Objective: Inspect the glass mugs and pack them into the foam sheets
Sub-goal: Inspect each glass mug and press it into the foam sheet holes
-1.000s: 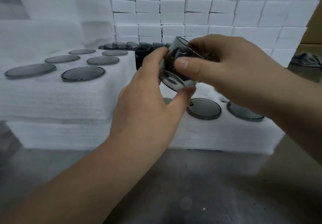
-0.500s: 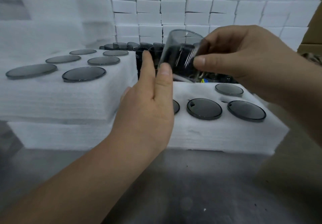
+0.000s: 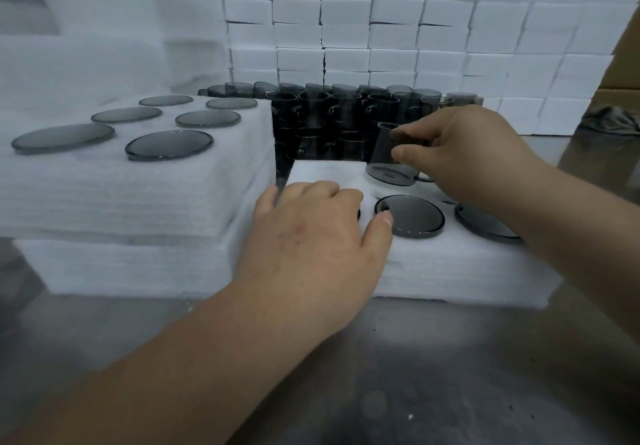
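Now that the left hand (image 3: pixel 311 240) has left the mug (image 3: pixel 384 160) it was steadying half a second ago, it rests knuckles-up on the near, low foam block (image 3: pixel 433 264). Its fingers are loosely bent and hold nothing, and its thumb just touches the rim of a dark packed mug (image 3: pixel 410 216). The right hand (image 3: pixel 478 157) has meanwhile carried the mug down from eye level. Its fingers (image 3: pixel 415 131) and thumb pinch the glass wall from above, so the mug hangs just over the far row of that block, behind the packed ones. I judge that the looking-over is finished for this mug and the packing step has begun, with the left hand likely holding the foam flat. Whether the mug has entered a hole I cannot tell, since the hand hides that spot. Further left a taller foam stack (image 3: pixel 138 195) is already filled, and many loose mugs (image 3: pixel 332 112) wait at the far side of the surface (image 3: pixel 415 375).
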A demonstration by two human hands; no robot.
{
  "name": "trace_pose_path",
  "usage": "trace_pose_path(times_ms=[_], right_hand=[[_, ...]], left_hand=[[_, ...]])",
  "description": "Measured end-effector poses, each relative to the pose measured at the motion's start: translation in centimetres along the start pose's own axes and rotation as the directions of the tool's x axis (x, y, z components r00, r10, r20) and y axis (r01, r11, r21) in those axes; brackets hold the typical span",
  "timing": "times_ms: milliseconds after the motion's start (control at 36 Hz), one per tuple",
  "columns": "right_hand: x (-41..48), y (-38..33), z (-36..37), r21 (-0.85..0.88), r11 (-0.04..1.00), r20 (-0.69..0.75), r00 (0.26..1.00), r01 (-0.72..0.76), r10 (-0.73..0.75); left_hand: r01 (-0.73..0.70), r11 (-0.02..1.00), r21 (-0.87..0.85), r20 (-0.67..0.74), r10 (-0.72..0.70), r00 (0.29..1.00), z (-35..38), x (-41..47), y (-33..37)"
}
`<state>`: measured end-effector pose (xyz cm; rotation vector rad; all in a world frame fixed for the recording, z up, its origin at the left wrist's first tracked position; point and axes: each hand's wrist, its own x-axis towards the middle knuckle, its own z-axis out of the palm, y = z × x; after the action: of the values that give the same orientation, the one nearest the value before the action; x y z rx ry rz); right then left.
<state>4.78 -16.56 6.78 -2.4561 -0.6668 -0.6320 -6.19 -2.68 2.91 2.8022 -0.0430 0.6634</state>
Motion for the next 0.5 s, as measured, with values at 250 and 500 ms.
trace_pose_path(times_ms=[250, 500], right_hand=[[-0.57, -0.45, 0.1, -0.126, 0.98, -0.001, 0.988, 0.154, -0.156], [-0.84, -0.74, 0.18, -0.253, 0.941, 0.051, 0.975, 0.224, -0.218]], left_hand=[[-0.021, 1.0, 0.006, -0.01, 0.022, 1.0, 0.16, -0.05, -0.04], [-0.018, 1.0, -0.007, -0.006, 0.018, 1.0, 0.43, -0.03, -0.17]])
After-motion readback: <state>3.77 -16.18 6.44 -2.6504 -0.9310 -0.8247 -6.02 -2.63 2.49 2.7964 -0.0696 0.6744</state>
